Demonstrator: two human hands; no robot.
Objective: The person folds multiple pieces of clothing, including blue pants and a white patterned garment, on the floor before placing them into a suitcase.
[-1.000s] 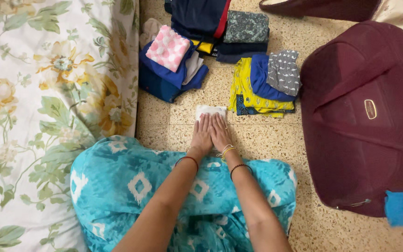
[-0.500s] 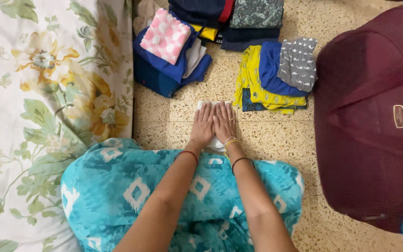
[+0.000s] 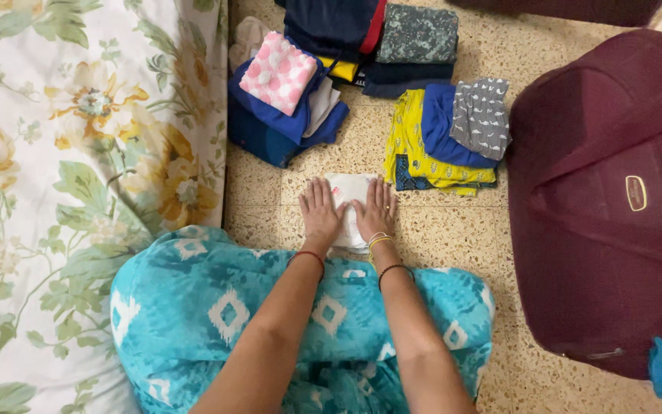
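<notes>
The left hand [image 3: 319,212] and right hand [image 3: 377,210] have slid apart, uncovering the white cloth [image 3: 349,201].

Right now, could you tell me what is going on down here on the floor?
A person sits on the speckled floor beside a flowered bedsheet, pressing a small white cloth flat. The left hand and right hand lie palm down on either side of it, fingers spread. Folded clothes sit in stacks just beyond, and a maroon bag stands to the right.
</notes>
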